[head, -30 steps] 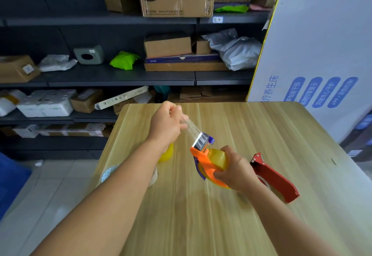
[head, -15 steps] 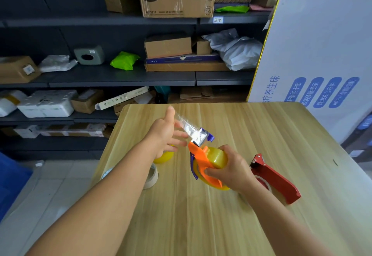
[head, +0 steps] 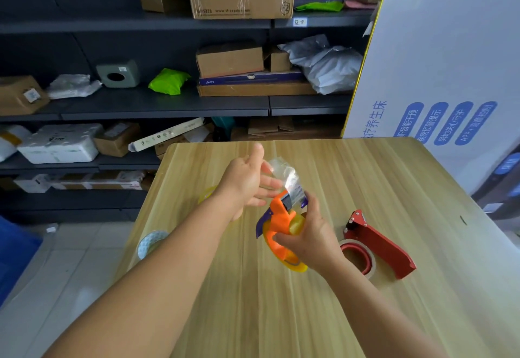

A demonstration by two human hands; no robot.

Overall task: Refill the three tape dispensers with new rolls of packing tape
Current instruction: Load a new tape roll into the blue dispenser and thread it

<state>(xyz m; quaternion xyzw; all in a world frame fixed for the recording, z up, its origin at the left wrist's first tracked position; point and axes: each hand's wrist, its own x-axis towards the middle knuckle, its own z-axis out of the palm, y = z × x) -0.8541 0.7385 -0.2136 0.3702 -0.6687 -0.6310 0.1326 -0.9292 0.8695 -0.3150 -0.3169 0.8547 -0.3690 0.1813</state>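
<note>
My right hand (head: 308, 238) grips an orange and purple tape dispenser (head: 277, 224) with a yellowish tape roll in it, held above the wooden table (head: 281, 315). A strip of clear tape (head: 285, 174) sticks up from the dispenser's blade. My left hand (head: 247, 181) is beside that strip with fingers straight and spread, fingertips close to the tape. A red dispenser (head: 377, 242) with a clear roll lies on the table to the right. Behind my left arm lie a yellow roll (head: 206, 193) and a white roll (head: 150, 242), both partly hidden.
Dark shelves (head: 168, 104) packed with cardboard boxes and parcels stand beyond the table's far edge. A large white printed carton (head: 450, 62) leans at the right rear corner. The table's left edge drops to a tiled floor.
My left hand let go of the stretched tape and opened its fingers. The freed strip now curls upward from the blade. The dispenser tilted more upright in my right hand.
</note>
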